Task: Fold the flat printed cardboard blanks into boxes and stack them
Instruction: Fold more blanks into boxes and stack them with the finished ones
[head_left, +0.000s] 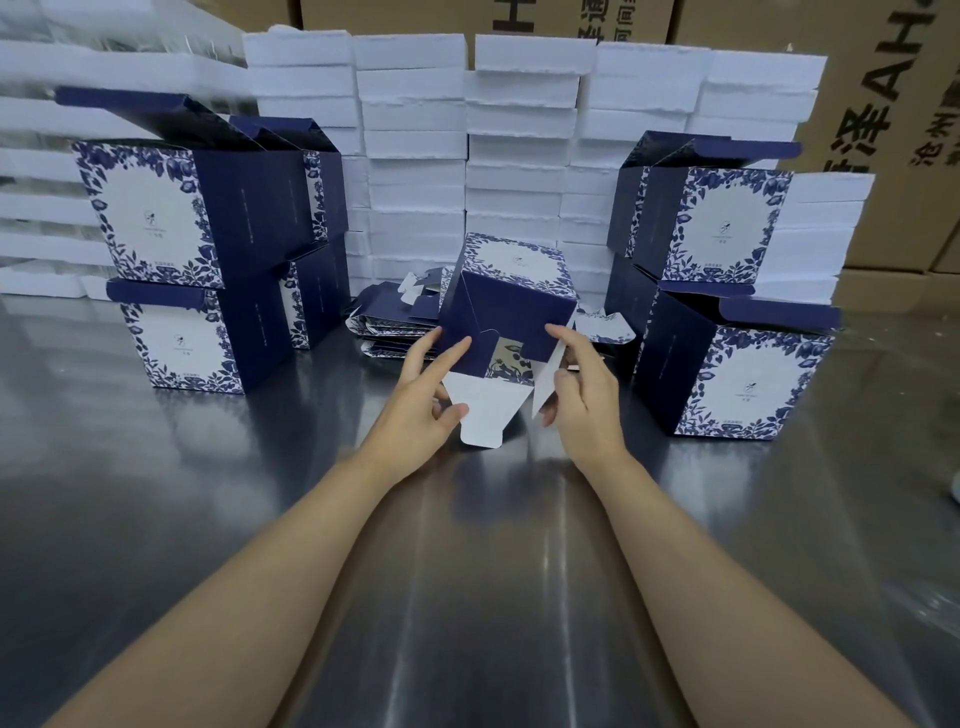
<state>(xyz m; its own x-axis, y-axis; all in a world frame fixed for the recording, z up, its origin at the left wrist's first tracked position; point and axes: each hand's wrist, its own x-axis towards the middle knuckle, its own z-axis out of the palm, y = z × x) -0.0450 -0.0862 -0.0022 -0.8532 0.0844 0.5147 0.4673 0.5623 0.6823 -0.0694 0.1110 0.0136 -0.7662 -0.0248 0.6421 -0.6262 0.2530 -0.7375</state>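
On your left, folded boxes (171, 270) stand stacked two high on the steel table (156, 493). Your left hand (423, 402) pinches the white flap of the half-formed box (506, 306) at centre, above the flat blanks (387, 322). Your right hand (584, 395) seems to pinch its side flap, beside another stack (727, 312).

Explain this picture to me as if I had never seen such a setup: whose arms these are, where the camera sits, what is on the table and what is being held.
No machine here: a person wears a camera on the head, looking down at their own bare arms. The left hand and right hand grip a half-folded box, blue with a floral print, its white bottom flaps still open. It is held over a shiny metal table. Behind it lie flat blanks. Finished boxes stand stacked at the left and right, before white foam trays.
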